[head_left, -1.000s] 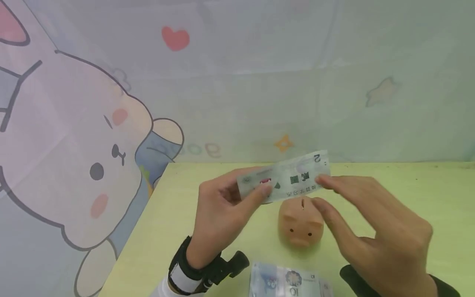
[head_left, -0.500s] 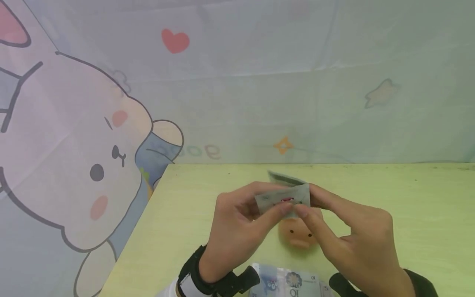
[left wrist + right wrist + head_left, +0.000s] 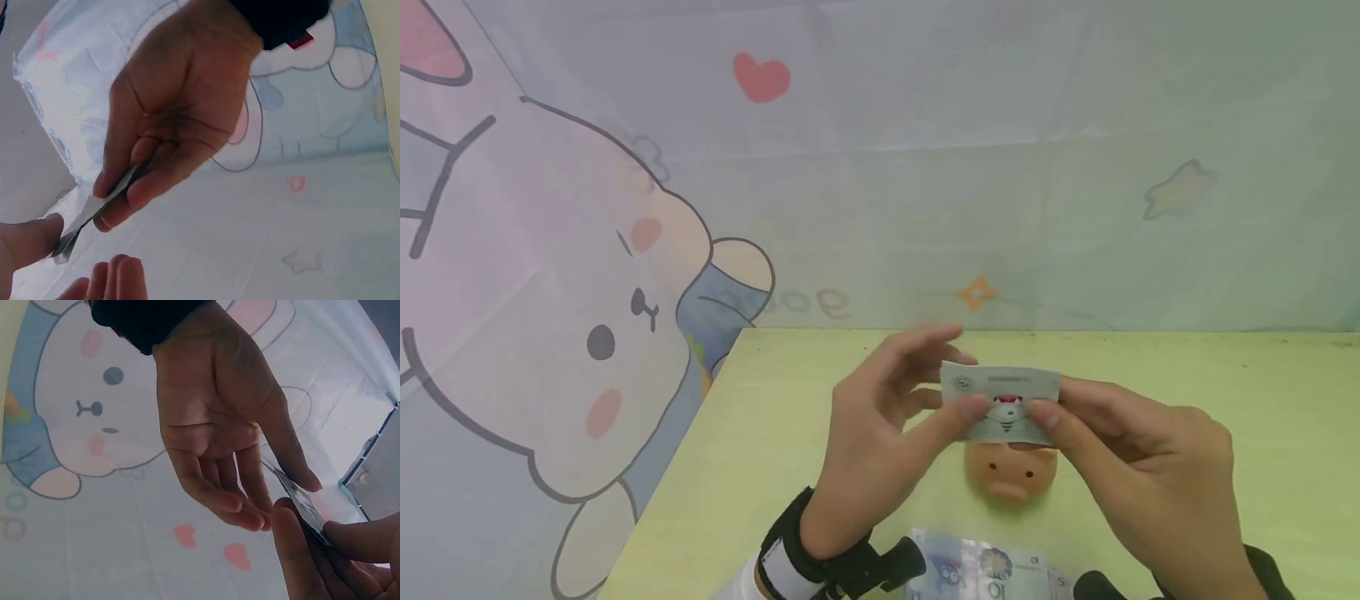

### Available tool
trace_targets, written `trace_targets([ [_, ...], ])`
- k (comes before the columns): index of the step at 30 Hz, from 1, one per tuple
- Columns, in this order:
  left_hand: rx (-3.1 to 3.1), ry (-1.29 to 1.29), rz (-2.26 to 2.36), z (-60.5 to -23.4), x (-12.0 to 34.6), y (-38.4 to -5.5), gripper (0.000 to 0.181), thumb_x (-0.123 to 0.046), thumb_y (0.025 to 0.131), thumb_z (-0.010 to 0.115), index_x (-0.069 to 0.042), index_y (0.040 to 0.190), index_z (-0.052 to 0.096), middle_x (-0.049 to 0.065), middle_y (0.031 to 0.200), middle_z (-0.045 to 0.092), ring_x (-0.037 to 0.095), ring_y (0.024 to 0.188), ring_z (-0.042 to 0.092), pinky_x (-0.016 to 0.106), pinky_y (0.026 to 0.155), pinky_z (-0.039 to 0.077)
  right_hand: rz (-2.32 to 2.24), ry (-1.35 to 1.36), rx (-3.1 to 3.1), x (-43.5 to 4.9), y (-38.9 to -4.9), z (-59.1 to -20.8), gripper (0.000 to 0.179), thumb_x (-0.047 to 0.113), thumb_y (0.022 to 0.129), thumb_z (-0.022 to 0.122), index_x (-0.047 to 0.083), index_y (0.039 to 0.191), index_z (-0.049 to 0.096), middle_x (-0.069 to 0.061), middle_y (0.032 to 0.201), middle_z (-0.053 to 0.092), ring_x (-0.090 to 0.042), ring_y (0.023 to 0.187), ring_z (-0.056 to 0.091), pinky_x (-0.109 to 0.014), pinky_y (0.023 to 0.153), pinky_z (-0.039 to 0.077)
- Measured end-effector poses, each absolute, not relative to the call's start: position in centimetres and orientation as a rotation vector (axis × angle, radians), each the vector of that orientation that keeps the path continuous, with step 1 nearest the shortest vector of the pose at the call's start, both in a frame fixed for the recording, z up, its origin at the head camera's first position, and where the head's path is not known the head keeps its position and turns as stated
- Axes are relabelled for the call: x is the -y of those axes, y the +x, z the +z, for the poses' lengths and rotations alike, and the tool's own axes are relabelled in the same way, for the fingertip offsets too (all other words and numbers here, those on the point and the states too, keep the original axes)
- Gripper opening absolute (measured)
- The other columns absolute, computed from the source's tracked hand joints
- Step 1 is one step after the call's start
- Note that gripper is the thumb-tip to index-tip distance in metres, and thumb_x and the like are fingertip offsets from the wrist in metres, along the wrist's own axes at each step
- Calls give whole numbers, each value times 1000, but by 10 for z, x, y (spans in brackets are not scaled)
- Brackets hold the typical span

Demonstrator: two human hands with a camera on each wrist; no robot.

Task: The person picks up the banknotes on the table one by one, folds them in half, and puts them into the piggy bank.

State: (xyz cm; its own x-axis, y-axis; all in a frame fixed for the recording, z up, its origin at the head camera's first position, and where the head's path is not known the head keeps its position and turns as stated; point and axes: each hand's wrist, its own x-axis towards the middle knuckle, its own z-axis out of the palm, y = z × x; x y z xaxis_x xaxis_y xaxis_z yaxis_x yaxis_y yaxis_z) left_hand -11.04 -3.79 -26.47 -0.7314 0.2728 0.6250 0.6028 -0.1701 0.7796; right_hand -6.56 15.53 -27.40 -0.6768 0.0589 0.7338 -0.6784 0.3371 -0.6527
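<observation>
Banknotes [image 3: 951, 571] lie on the table [image 3: 760, 467], on the near side of the piggy bank [image 3: 1011, 475]. To the piggy bank's right, the right hand [image 3: 1172, 467] pinches a folded note [image 3: 1007, 410]; to its left, the left hand [image 3: 880, 442] presses one thumb on that note, fingers loose. The note hangs before the piggy bank, partly hiding it. Beyond stands a printed cloth [image 3: 925, 183].

backdrop cloth [image 3: 925, 208] | printed cartoon animal [image 3: 561, 275] | red heart [image 3: 762, 77] | pale star [image 3: 1180, 190]
</observation>
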Motion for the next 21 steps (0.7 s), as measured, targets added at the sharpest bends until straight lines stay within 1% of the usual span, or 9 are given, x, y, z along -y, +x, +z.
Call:
trace_targets([
  [3,1820,-993,-2148,-265,39,-110,25,-2,86,73,-2,111,68,18,97,70,27,84,69,46,74,59,1514,546,1892,-157,-65,-273,28,-20,78,69,-8,103,72,-11,89,75,-15,70,73,-18,63,57],
  [5,1802,-983,-2184,-265,39,-110,17,-3,86,73,1,102,70,20,92,71,27,78,70,48,72,59,1568,534,1881,-157,-65,-272,27,-20,78,68,-9,103,71,-12,90,75,-16,71,73,-19,64,57],
  [8,1765,-989,-2195,-265,40,-111,13,0,85,73,4,97,70,23,90,70,26,76,70,49,70,59,1509,495,1912,-154,-63,-270,27,-18,78,70,-7,102,72,-8,89,76,-14,69,73,-18,63,57],
  [10,1746,-989,-2191,-266,40,-111,13,1,84,73,5,97,70,23,90,71,26,76,71,48,69,60,1450,523,1867,-150,-64,-269,27,-18,76,72,-9,102,71,-9,89,75,-12,71,73,-18,66,57],
  [11,1738,-990,-2182,-266,40,-110,13,1,84,73,5,97,70,23,90,71,26,77,71,47,69,60,1397,551,1821,-148,-66,-269,27,-15,76,74,-10,102,70,-11,90,75,-12,75,73,-18,68,57],
  [13,1722,-994,-2143,-267,39,-111,13,2,84,73,4,97,70,22,90,71,26,77,72,45,69,60,1212,579,1711,-143,-72,-269,25,-2,79,78,-9,101,71,-15,92,74,-13,78,71,-17,75,55],
  [15,1709,-999,-2093,-268,38,-111,14,2,84,73,4,97,69,21,91,72,26,78,72,43,69,61,1031,598,1560,-138,-80,-271,29,11,80,81,-9,99,71,-19,92,71,-21,80,68,-18,82,53],
  [18,1687,-1022,-2032,-270,38,-111,13,3,85,72,3,98,69,20,90,72,25,77,73,41,68,61,805,543,1437,-132,-87,-273,34,27,82,80,-4,93,73,-19,85,68,-26,73,63,-16,82,50],
  [21,1672,-1044,-2007,-271,38,-109,13,4,85,72,3,98,69,20,90,72,25,76,73,41,67,61,790,588,1461,-130,-87,-272,30,26,86,77,-4,92,74,-17,80,69,-24,71,62,-14,80,49],
])
